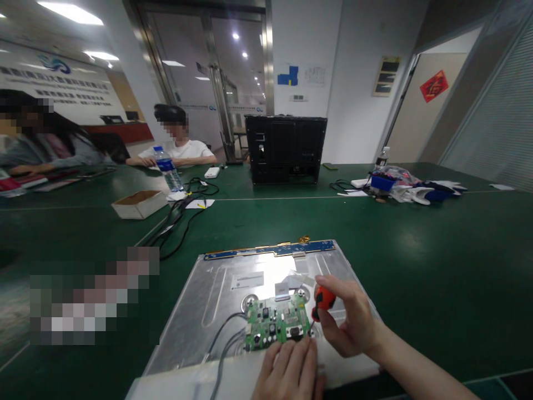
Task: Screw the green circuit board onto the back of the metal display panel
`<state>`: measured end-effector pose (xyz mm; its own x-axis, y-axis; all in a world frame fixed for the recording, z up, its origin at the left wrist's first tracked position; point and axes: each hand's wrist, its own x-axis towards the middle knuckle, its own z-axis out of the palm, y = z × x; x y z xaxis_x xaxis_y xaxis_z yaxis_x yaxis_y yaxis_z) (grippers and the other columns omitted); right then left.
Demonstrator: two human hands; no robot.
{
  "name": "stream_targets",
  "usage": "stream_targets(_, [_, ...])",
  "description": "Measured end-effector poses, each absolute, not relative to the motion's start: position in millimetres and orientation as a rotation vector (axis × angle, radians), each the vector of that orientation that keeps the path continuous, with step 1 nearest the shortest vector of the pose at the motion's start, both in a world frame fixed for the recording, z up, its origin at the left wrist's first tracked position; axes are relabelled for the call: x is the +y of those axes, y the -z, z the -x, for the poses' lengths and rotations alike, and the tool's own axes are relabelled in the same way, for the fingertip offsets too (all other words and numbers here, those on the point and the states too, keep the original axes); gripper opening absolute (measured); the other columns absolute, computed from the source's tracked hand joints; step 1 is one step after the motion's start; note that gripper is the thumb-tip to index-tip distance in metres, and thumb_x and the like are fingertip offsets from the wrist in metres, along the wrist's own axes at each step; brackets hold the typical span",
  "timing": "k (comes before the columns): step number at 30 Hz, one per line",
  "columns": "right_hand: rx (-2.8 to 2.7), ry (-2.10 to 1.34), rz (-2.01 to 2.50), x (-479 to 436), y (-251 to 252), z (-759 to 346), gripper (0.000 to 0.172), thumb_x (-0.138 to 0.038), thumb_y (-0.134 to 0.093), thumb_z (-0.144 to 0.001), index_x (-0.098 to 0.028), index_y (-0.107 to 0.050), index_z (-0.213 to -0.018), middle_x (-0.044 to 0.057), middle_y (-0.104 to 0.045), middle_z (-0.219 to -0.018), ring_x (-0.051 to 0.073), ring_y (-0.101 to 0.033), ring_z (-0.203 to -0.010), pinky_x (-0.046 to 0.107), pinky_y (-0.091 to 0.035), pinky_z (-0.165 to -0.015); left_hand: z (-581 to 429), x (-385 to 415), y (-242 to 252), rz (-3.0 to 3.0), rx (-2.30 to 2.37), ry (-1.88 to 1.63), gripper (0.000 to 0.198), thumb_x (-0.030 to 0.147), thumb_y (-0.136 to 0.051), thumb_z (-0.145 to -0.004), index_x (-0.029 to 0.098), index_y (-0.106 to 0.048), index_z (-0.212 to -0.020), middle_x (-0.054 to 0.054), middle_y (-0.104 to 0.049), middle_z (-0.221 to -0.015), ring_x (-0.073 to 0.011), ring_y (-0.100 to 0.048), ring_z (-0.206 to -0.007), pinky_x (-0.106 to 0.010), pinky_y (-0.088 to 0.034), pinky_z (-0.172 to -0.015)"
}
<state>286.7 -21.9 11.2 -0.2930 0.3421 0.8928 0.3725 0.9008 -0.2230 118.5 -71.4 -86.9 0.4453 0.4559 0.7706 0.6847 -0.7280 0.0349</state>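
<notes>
A green circuit board [278,318] lies on the metal back of a flat display panel [183,328]. My right hand [353,322] grips a short screwdriver [325,299] with a red and black handle between thumb and fingers. Its shaft slants down to the board's lower right corner. Whether a screw sits under the tip is too small to tell. My left hand [289,371] rests at the board's lower edge, fingers extended side by side close to the screwdriver tip. Grey cables [227,355] run from the board's left side. A blue circuit strip [270,251] spans the panel's far edge.
A black monitor housing [286,149] stands at the back of the green table [437,266]. At left are a shallow box [139,204], a water bottle [167,169] and black cables [179,219]. Gloves [416,191] lie at right. Two people sit at far left.
</notes>
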Motion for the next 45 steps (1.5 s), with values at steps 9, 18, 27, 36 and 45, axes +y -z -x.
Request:
stream_targets(9, [-1.885, 0.129, 0.587, -20.6, -6.7, -284.7, 0.05, -0.011, -0.049, -0.086, -0.019, -0.04, -0.134, -0.005, -0.06, -0.065, 0.014, -0.054, -0.049, 0.026, -0.046, -0.047, -119.0, -70.8, 83.9, 2.412, -0.991, 1.18, 0.031, 0.022, -0.038, -0.102, 0.017, -0.069, -0.102, -0.003, -0.075, -0.092, -0.0184, -0.066, -0.081, -0.034, -0.04, -0.088])
stream_targets(18, [-1.912, 0.007, 0.507, -20.5, -9.0, -288.3, 0.051, -0.014, -0.045, -0.083, -0.015, -0.043, -0.134, 0.003, -0.063, -0.075, 0.017, -0.06, -0.057, 0.028, -0.048, -0.049, -117.6, -71.5, 86.6, 2.417, -0.988, 1.145, 0.023, 0.022, -0.047, -0.097, 0.018, -0.068, -0.105, -0.005, -0.075, -0.093, -0.0187, -0.066, -0.08, -0.034, -0.042, -0.087])
stream_targets(27, [-1.846, 0.067, 0.568, -20.6, -4.4, -285.7, 0.05, -0.01, -0.05, -0.081, -0.019, -0.043, -0.13, -0.002, -0.06, -0.07, 0.014, -0.056, -0.052, 0.024, -0.045, -0.045, -118.5, -71.5, 82.2, 2.427, -0.983, 1.165, 0.033, 0.024, -0.037, -0.104, 0.017, -0.069, -0.103, -0.003, -0.075, -0.094, -0.019, -0.066, -0.082, -0.034, -0.039, -0.088])
stream_targets(36, [-1.897, 0.065, 0.549, -20.3, -11.5, -285.6, 0.045, -0.017, -0.048, -0.089, -0.016, -0.043, -0.133, -0.001, -0.06, -0.071, 0.016, -0.057, -0.055, 0.028, -0.045, -0.048, -118.1, -71.3, 80.0, 2.437, -0.975, 1.164, 0.028, 0.022, -0.04, -0.102, 0.016, -0.068, -0.104, -0.004, -0.074, -0.095, -0.0192, -0.066, -0.083, -0.034, -0.039, -0.088])
stream_targets(45, [-1.89, 0.065, 0.577, -19.7, -9.3, -284.4, 0.047, -0.011, -0.05, -0.088, -0.016, -0.043, -0.134, -0.001, -0.06, -0.074, 0.013, -0.054, -0.056, 0.024, -0.043, -0.048, -116.5, -71.6, 79.4, 2.449, -0.956, 1.152, 0.033, 0.025, -0.036, -0.105, 0.015, -0.068, -0.103, -0.005, -0.074, -0.095, -0.0195, -0.065, -0.084, -0.034, -0.039, -0.087])
